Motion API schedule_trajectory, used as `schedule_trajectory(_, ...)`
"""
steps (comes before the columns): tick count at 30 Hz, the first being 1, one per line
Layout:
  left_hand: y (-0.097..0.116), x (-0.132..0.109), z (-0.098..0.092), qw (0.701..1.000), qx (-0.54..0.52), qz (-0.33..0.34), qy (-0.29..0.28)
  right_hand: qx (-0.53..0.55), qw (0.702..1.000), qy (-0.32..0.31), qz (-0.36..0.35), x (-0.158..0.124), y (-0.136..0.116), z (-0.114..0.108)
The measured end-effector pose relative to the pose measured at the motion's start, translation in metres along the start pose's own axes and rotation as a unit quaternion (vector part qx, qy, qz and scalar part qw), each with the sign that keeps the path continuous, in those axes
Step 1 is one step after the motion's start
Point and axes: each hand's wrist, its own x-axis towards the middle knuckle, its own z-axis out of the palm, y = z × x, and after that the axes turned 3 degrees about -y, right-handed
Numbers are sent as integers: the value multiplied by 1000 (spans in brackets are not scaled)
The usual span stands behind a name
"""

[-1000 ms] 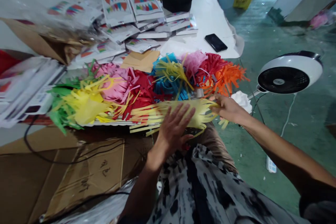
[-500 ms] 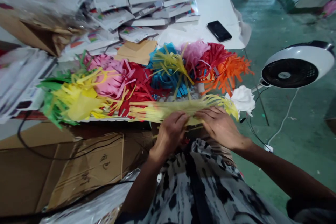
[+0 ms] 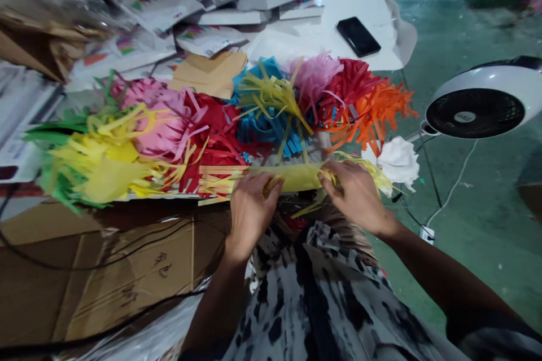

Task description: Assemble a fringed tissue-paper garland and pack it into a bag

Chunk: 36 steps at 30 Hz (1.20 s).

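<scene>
1. Yellow fringed paper (image 3: 298, 179) is in both my hands right now, right in front of my lap along the near edge of the work surface.
2. Grip check: left hand (image 3: 252, 206) is closed over the band with thumb and fingers curled in, and right hand (image 3: 355, 194) is pinching it further along. Can't see the undersides of my fingers.
3. What changed: a second ago it was spread out wide with my left palm flat on it. Now the middle's a narrow band between my hands, so I'd call the gathering-up well along there. The fringe at both ends is still loose.
4. My hands sit further apart than half a second ago; the left one slid outward. Knuckles up, left forearm rising steeply from my lap, right one slanting in from the side.
5. Just beyond the band: red fringe (image 3: 215, 130), blue fringe (image 3: 265, 130) and orange fringe (image 3: 383, 110), all heaped up. Crumpled white paper (image 3: 398, 162) sits just past my right hand.
</scene>
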Motion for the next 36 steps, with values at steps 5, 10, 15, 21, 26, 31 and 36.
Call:
schedule_trajectory(5, 4, 6, 0, 998, 57, -4, -9, -47, 999, -14, 18, 2, -4, 2)
schedule_trajectory(10, 5, 9, 3, 995, 97, 3, 6, -83, 996, -18, 24, 6, -8, 6)
schedule_trajectory(15, 4, 10, 6, 993, 114, 16, 17, -111, 993, -18, 26, 9, -7, 10)
schedule_trajectory(21, 4, 9, 9, 992, 119, 33, 39, -140, 990, -15, 16, 9, -8, 11)
schedule_trajectory(26, 13, 4, 4, 981, 140, 99, 91, -157, 987, -20, 12, 9, -12, 6)
schedule_trajectory(31, 28, -9, 6, 968, 86, 236, 3, -159, 986, -34, 25, 11, -19, 3)
schedule_trajectory(36, 31, -16, 13, 968, 83, 238, -23, -149, 987, -7, 52, 2, 1, -13)
